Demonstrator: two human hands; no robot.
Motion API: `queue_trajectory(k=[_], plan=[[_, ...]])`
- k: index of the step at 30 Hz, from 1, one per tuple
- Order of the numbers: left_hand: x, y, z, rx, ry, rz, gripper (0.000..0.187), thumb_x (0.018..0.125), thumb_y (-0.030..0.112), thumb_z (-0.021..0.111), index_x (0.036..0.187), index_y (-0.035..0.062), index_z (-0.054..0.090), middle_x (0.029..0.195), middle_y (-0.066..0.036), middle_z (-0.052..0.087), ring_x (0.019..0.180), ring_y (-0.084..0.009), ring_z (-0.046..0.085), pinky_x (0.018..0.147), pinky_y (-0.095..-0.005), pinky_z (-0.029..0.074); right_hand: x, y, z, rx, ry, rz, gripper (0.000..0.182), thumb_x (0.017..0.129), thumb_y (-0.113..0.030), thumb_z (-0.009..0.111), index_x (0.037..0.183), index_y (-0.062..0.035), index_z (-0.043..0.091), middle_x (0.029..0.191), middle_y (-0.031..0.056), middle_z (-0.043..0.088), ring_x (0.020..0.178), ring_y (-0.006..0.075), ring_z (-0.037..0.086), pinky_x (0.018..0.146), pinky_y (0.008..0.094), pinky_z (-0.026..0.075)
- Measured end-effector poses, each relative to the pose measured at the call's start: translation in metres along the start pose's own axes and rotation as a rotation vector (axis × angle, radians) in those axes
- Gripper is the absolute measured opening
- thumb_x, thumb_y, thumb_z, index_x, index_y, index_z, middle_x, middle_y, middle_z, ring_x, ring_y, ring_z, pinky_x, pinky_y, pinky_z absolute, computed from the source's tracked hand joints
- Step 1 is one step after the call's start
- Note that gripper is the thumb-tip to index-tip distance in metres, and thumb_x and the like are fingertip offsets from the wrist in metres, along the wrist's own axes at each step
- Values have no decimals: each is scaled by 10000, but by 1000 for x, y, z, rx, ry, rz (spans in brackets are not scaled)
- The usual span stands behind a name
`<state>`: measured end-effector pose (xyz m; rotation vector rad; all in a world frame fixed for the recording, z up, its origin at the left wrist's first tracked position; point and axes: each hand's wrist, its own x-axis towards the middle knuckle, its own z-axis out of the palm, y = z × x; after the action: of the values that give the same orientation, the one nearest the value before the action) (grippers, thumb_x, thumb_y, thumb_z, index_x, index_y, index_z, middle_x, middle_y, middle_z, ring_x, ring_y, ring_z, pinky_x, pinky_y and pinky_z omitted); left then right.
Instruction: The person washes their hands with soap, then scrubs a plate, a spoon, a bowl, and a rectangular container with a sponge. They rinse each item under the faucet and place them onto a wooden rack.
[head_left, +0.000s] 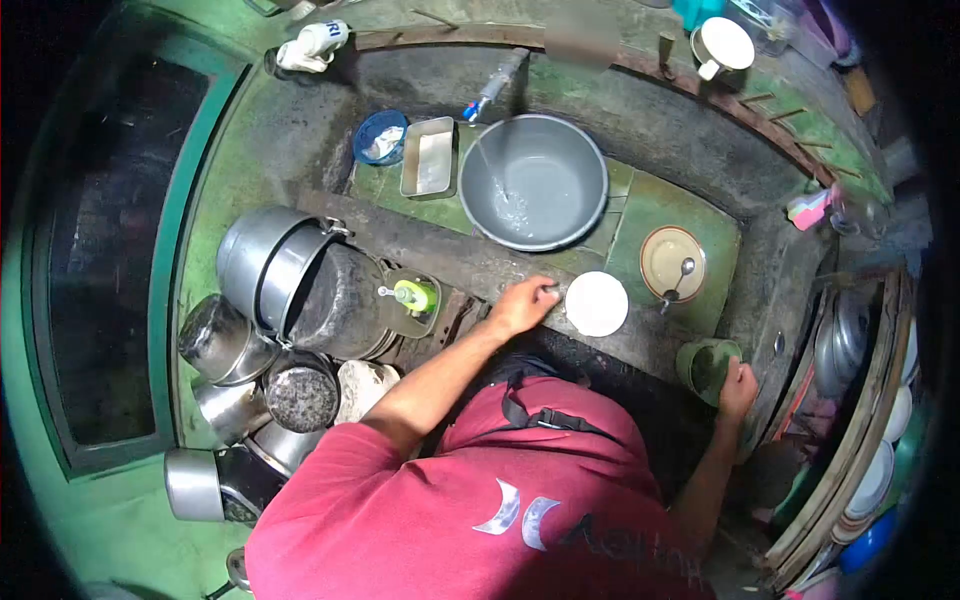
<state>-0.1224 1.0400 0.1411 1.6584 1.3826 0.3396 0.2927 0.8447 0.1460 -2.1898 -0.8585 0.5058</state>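
Note:
My left hand (525,305) is over the ledge, its fingers loosely curled with a gap between them and nothing visible in them. Just to its right is a round white dish (597,304). At the lower right, my right hand (738,388) grips the side of a green mug (708,368). Water runs from a tap (488,90) into a large grey basin (545,180), which holds a little water. A brown-rimmed plate (660,245) with a spoon (685,268) on it lies to the right of the basin.
Metal pots (268,245) crowd the left side, near a container with a green-capped bottle (415,295). A rectangular tin (430,175) and a blue bowl (368,132) sit left of the basin. A dish rack (880,400) stands at the right.

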Motion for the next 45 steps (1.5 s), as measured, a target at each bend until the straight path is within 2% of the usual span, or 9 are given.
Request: queue_trajectory(k=[4,8,13,22,30,35,36,38,45], plan=[[-53,-2,-115,682,333,179,490,700,155,748,1156,90,580,1106,-157,592,1068,-347,538,928,-427,436,-5,-19,-10,107,-22,95,402,929,-276,613,655,-39,439,631,-10,406,628,95,364,563,283,354],[-68,-90,-167,1313,-24,110,433,838,151,576,1268,187,539,1240,-99,552,1220,-300,496,1052,-449,352,-2,-66,-17,-49,18,-122,361,929,-304,601,768,15,550,652,56,517,639,135,475,600,324,409],[-55,-91,-164,1313,-439,-181,326,890,121,483,1201,159,574,1250,-127,562,1143,-314,563,990,-438,440,-1,-107,-30,-91,-82,18,353,931,-318,588,826,18,605,697,79,576,640,164,516,605,336,419],[-35,-58,-216,1395,-246,-303,217,763,209,682,958,116,707,913,-155,698,876,-298,683,771,-414,545,-19,-65,-33,295,-111,-18,212,908,-175,639,789,-6,593,647,-16,533,586,69,490,539,261,400],[-59,211,-197,941,18,179,508,625,207,782,1102,108,638,949,-169,690,906,-334,670,809,-416,527,-49,-137,25,850,-884,129,197,927,-207,617,942,-12,638,816,36,633,715,103,588,654,250,503],[-46,278,-73,258,-92,519,509,638,128,777,1119,56,626,1014,-143,693,961,-209,680,833,-338,527,-52,-168,59,1888,-964,58,471,865,-331,676,1250,-118,508,1182,143,584,1050,219,585,916,377,473],[-45,293,-45,149,-153,559,521,647,81,761,1141,21,609,1050,-100,669,986,-143,618,886,-305,485,-38,-109,109,2103,-847,282,609,805,-434,714,1289,-156,470,1269,138,521,1169,237,519,984,392,433],[-24,275,18,-232,-365,570,585,687,116,803,1211,27,560,1076,-57,624,1034,-167,570,901,-305,464,-25,-187,3,1896,-432,-220,811,695,-543,760,1287,-73,464,1242,120,525,1161,273,514,1005,437,414],[0,194,43,-445,-492,272,523,904,148,644,1377,85,429,1318,-110,534,1119,-170,556,895,-326,475,-17,-98,-123,1326,88,-277,719,754,-287,771,1342,-38,441,1298,135,530,1201,307,510,1047,477,383]])
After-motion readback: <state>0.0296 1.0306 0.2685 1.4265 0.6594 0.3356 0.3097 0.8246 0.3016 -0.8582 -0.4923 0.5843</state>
